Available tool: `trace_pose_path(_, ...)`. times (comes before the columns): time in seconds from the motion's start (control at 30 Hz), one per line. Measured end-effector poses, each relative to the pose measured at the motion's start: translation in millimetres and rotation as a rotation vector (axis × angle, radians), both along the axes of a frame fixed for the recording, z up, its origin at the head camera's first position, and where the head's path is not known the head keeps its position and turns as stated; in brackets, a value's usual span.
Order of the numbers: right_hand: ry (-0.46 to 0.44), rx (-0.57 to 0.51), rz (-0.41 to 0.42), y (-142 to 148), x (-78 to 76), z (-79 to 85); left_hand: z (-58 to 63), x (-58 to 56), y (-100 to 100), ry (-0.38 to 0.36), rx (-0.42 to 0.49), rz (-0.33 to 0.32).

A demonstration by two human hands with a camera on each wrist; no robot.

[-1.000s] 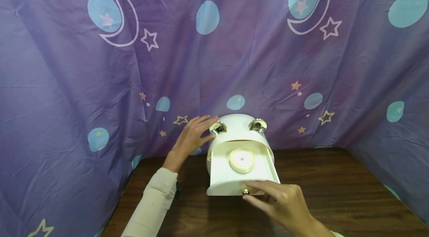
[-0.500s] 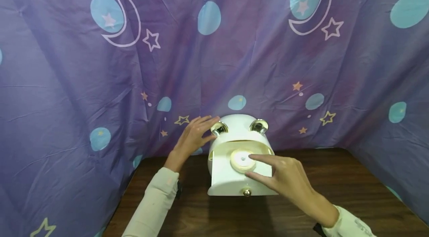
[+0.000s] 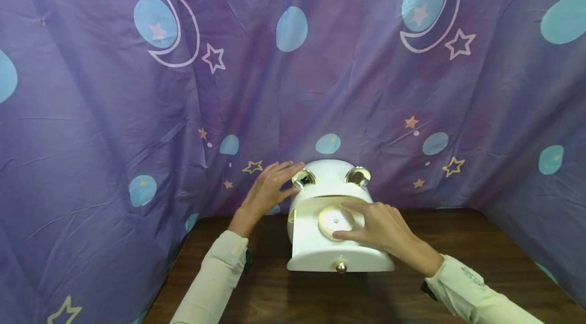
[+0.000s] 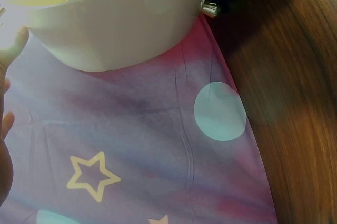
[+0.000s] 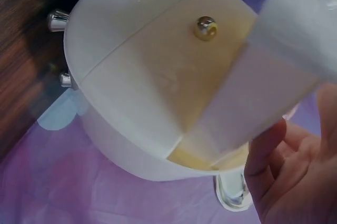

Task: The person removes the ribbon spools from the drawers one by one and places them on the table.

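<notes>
A white, rounded desktop drawer box (image 3: 328, 179) carries two shiny metal rings on top. Its upper drawer (image 3: 311, 259) is pulled out, with a gold knob (image 3: 341, 267) in front. In that drawer lies a round, cream-edged spool (image 3: 335, 221) with a small centre hole. My right hand (image 3: 384, 227) has thumb and fingers round the spool's right side. In the right wrist view, the drawer wall hides that hand's fingertips and the spool. My left hand (image 3: 270, 186) touches the left metal ring (image 3: 303, 177) with straight fingers.
The box stands on a dark wood table (image 3: 256, 288). Behind it and at both sides hangs a purple curtain (image 3: 256, 85) with moons and stars. Two closed drawer fronts with gold knobs (image 5: 205, 28) sit below the pulled-out drawer in the right wrist view.
My right hand has let go of the drawer knob, moved up over the drawer and closed round the spool. The left hand stays at the ring. The view has shifted slightly.
</notes>
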State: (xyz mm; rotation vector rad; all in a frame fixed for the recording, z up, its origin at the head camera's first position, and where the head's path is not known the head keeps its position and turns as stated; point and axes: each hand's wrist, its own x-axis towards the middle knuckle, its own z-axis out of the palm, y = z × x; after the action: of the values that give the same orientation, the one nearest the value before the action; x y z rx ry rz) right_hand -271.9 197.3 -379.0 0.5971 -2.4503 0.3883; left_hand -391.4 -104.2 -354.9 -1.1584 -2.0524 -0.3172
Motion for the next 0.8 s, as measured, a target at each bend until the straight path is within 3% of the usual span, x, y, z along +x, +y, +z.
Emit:
trace_pose_path(0.27, -0.01, 0.04, 0.021, -8.6, -9.5, -4.2, -0.3, 1.8, -0.1, -0.011, -0.001, 0.017)
trace_pose_path(0.8, 0.022, -0.006, 0.03, -8.9, -9.2, -6.1, -1.1, 2.1, -0.5, 0.001, -0.007, 0.022)
